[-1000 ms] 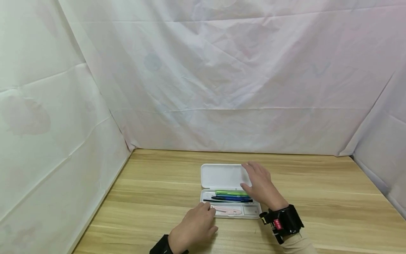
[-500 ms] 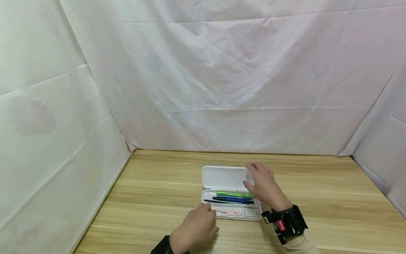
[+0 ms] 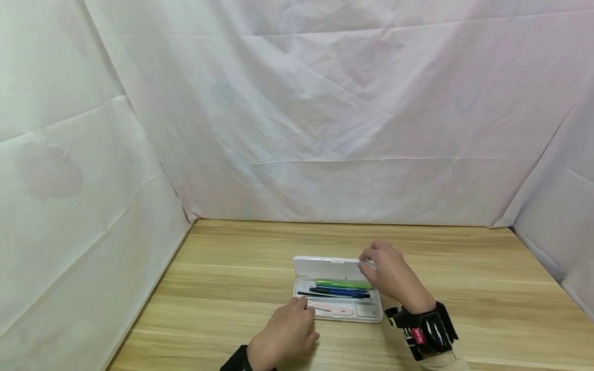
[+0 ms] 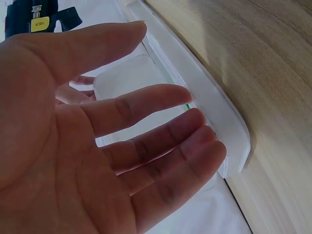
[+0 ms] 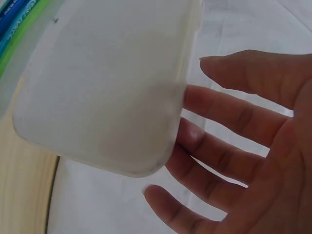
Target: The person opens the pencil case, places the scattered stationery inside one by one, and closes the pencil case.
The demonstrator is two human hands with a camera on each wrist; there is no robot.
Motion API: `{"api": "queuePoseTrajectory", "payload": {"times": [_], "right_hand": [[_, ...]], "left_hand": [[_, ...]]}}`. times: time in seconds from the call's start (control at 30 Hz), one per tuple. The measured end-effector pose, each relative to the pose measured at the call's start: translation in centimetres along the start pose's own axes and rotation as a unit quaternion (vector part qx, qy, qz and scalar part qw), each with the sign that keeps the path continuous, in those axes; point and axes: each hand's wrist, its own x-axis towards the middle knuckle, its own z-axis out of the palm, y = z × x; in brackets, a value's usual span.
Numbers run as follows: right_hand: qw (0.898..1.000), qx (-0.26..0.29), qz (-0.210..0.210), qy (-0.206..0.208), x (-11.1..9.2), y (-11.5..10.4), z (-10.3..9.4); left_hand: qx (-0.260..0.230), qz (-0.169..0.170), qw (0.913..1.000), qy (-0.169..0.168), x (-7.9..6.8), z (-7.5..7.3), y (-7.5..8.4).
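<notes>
A white pencil case (image 3: 341, 320) lies on the table with its hinged lid (image 3: 325, 266) tilted up at the back. My right hand (image 3: 392, 273) is at the lid's right end. In the right wrist view its fingers (image 5: 229, 114) reach behind the lid's edge, and the thumb stands apart from it. My left hand (image 3: 287, 330) touches the case's front left corner with extended fingertips. Inside the case lie a green pen (image 3: 341, 284), blue pens (image 3: 341, 291), a thin dark stick, a slim pink tool (image 3: 330, 308) and a white square block (image 3: 366, 310).
The wooden table (image 3: 232, 268) carries the case near its front middle. White cloth (image 3: 343, 129) hangs behind and along both sides. Black straps with devices (image 3: 429, 330) sit on the wrists.
The lid has swung up from lying back to a steeper tilt, with the right hand moving along at its edge. My left hand has stayed at the front left corner.
</notes>
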Motion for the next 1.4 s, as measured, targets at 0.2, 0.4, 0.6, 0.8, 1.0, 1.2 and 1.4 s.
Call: {"api": "queuePoseTrajectory", "payload": {"times": [0.2,0.4,0.6,0.8,1.0,1.2,1.4], "right_hand": [[0.991,0.045,0.009,-0.125,-0.1,-0.7,-0.4],[0.981,0.064,0.009,-0.185,0.0,-0.9,-0.2],[0.979,0.063,-0.016,-0.193,-0.2,-1.0,-0.4],[0.973,0.074,0.008,-0.218,-0.5,-1.6,-0.7],[0.958,0.113,0.062,-0.256,-0.8,-2.0,-0.4],[0.960,0.100,0.057,-0.254,-0.7,-2.4,-0.3],[0.962,0.092,0.059,-0.252,-0.6,-2.6,-0.1]], "left_hand": [[0.003,0.007,0.9998,0.016,-0.2,0.1,-0.3],[0.000,0.015,0.9997,0.022,-0.3,0.2,-0.7],[0.004,0.019,0.9996,0.019,-0.3,0.0,-0.9],[0.003,0.021,0.9997,0.012,-0.2,-0.1,-0.9],[-0.002,0.018,0.9998,-0.006,-0.3,-0.3,-0.9],[-0.003,0.018,0.9998,-0.008,-0.5,-0.8,-0.9],[0.006,0.056,0.9969,0.055,-0.6,-1.3,-0.9]]}}
